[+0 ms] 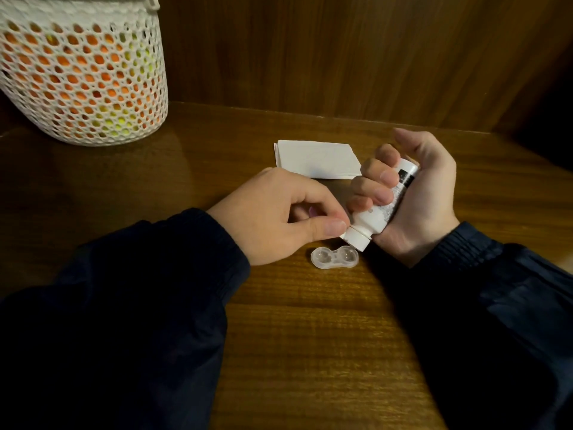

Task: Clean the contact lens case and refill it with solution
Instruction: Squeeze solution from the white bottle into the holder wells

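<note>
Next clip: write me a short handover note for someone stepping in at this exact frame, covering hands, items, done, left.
Right hand grips the small white plastic solution bottle, tilted cap-down over the table.
Left hand pinches at the bottle's white cap.
Clear two-well plastic lens case lies open on the wooden table, just below the cap; no lids visible.
Folded white tissue lies behind the hands.
Done: case open. Whether it has been cleaned cannot be told.
Left: open cap, fill both wells.

This looks like a home, at a piece of dark wooden furniture: a varnished brown wooden tabletop point(310, 336) backed by a wood-panelled wall point(341, 51). At the far left stands a white mesh basket point(83, 72) holding orange and yellow-green fruit, a household touch, under dim, warm lighting.
</note>
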`<state>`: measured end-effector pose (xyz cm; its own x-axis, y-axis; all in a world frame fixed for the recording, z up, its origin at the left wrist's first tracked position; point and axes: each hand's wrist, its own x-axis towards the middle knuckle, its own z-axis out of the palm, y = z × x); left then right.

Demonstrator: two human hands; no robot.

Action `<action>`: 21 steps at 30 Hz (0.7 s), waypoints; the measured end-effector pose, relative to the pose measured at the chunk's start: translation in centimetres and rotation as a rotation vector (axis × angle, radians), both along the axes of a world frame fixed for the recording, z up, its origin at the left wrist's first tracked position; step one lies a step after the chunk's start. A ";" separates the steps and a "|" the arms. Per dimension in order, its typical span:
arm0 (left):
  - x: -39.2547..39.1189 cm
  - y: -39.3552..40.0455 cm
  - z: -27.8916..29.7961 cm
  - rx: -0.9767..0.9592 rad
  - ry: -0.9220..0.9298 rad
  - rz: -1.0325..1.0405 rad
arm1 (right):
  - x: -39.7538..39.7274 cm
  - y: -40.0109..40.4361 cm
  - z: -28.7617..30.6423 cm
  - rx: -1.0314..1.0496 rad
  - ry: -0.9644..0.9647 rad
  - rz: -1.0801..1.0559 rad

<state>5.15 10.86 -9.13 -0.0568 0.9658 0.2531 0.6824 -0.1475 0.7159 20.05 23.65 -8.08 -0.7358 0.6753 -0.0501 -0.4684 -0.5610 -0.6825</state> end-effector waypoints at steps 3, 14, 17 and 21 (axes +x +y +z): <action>0.0 0.0 0.0 -0.002 0.004 0.002 | 0.0 -0.1 0.0 0.003 0.001 -0.004; 0.1 -0.1 0.1 0.004 -0.012 -0.004 | 0.0 -0.2 0.2 -0.005 0.000 -0.002; 0.1 -0.1 0.1 0.004 -0.012 -0.006 | 0.0 -0.3 0.2 -0.003 -0.001 -0.007; 0.1 -0.1 0.1 -0.003 -0.011 -0.006 | 0.0 -0.3 0.2 0.000 -0.003 -0.009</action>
